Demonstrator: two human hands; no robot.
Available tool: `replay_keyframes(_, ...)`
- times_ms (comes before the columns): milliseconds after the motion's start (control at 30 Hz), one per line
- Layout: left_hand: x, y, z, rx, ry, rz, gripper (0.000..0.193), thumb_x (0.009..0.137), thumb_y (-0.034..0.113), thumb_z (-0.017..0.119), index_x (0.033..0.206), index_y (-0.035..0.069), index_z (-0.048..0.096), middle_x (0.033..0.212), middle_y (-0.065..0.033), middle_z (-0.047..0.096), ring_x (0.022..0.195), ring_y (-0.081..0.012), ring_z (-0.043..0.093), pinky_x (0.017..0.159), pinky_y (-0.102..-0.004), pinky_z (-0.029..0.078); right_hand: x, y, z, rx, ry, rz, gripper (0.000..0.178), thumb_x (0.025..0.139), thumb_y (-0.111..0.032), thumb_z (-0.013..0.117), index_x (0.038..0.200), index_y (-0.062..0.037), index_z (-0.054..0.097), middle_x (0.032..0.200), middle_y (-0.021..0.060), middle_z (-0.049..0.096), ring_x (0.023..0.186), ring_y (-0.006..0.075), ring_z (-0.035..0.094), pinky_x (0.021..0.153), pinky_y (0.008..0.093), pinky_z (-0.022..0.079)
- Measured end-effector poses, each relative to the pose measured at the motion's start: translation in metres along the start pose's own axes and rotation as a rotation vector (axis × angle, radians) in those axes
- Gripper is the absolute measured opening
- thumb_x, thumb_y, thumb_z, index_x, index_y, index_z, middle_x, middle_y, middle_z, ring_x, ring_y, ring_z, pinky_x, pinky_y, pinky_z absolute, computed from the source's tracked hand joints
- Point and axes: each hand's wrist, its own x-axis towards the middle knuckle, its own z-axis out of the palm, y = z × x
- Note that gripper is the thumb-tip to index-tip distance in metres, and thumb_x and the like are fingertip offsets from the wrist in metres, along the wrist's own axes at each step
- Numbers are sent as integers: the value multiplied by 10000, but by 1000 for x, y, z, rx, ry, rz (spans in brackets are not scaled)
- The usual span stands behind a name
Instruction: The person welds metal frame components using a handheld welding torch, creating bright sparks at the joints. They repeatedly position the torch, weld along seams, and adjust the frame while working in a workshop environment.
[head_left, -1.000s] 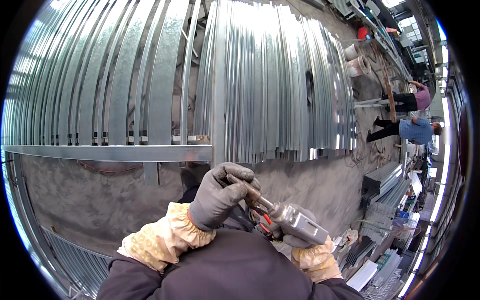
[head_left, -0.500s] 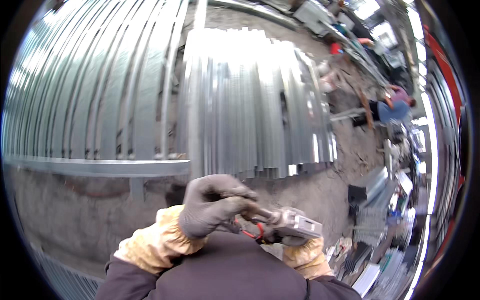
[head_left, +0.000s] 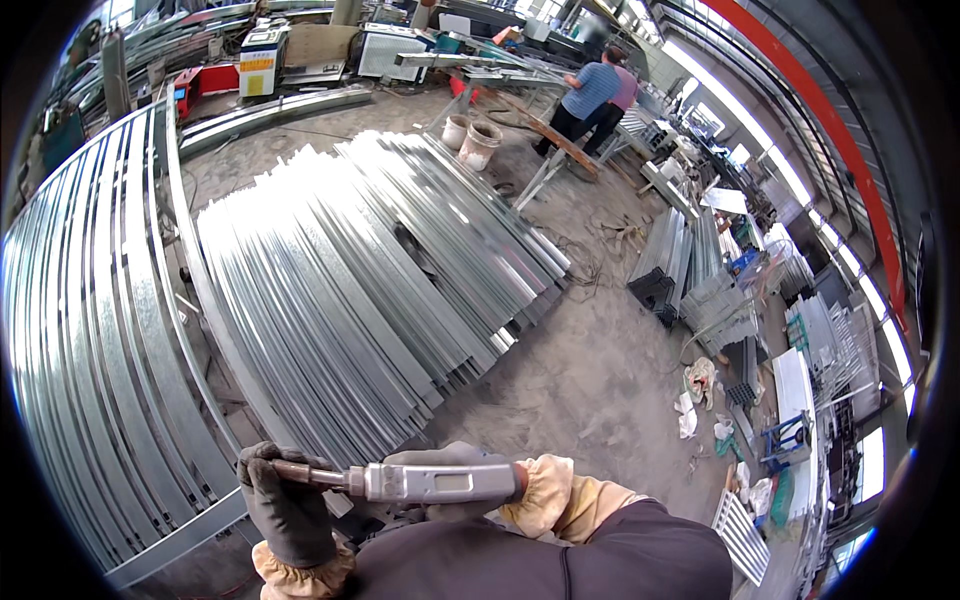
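A silver handheld welding torch (head_left: 445,483) lies crosswise before my chest, its copper-coloured nozzle pointing left. My left hand (head_left: 283,510), in a dark grey work glove, has its fingers closed around the nozzle end. Behind the boxy body, my right hand (head_left: 450,456) is wrapped round the torch; the body hides most of its fingers. Tan cuffs cover both wrists. Beyond the torch lies a wide bundle of long galvanized metal profiles (head_left: 340,290), not touched by either hand.
A frame of parallel metal bars (head_left: 100,340) spans the left. Two dirty buckets (head_left: 480,146) stand beyond the bundle. Two people (head_left: 592,95) stand at a bench in the back. Stacked profiles (head_left: 665,250) and rags (head_left: 700,382) lie on the right. A white machine (head_left: 262,62) stands far left.
The view has swung to the right and up, bringing the two people and the buckets into clear sight. The torch has turned level, and my left hand now sits at its nozzle end.
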Motion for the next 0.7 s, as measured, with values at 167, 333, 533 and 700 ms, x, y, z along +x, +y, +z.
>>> replay_keyframes(167,6,8,-6,-23,-2,1,225,1023,280,600,1091,70,555,854,-41,623,771,-167,630,733,-408,565,8,6,7,-8,-82,-126,696,956,-26,645,1567,-48,314,1159,31,627,819,56,593,676,212,484)
replay_keyframes(333,13,11,-1,14,-61,-9,204,1027,267,597,1032,70,542,836,-47,622,716,-162,632,698,-379,572,7,7,4,90,-45,-54,712,945,-42,666,1567,-49,320,1181,24,631,852,38,594,692,209,482)
replay_keyframes(533,12,6,27,137,-84,250,287,980,298,676,977,50,532,770,-74,633,641,-180,658,574,-313,559,8,-10,-22,134,-120,-41,787,885,-156,758,1537,1,345,1241,98,655,995,114,664,791,267,545)
replay_keyframes(700,10,18,53,294,-342,434,345,937,298,733,968,-3,566,818,-151,674,629,-215,678,590,-355,589,5,-30,-39,197,-156,41,794,830,-225,846,1476,-25,430,1087,183,723,894,192,720,692,260,555)
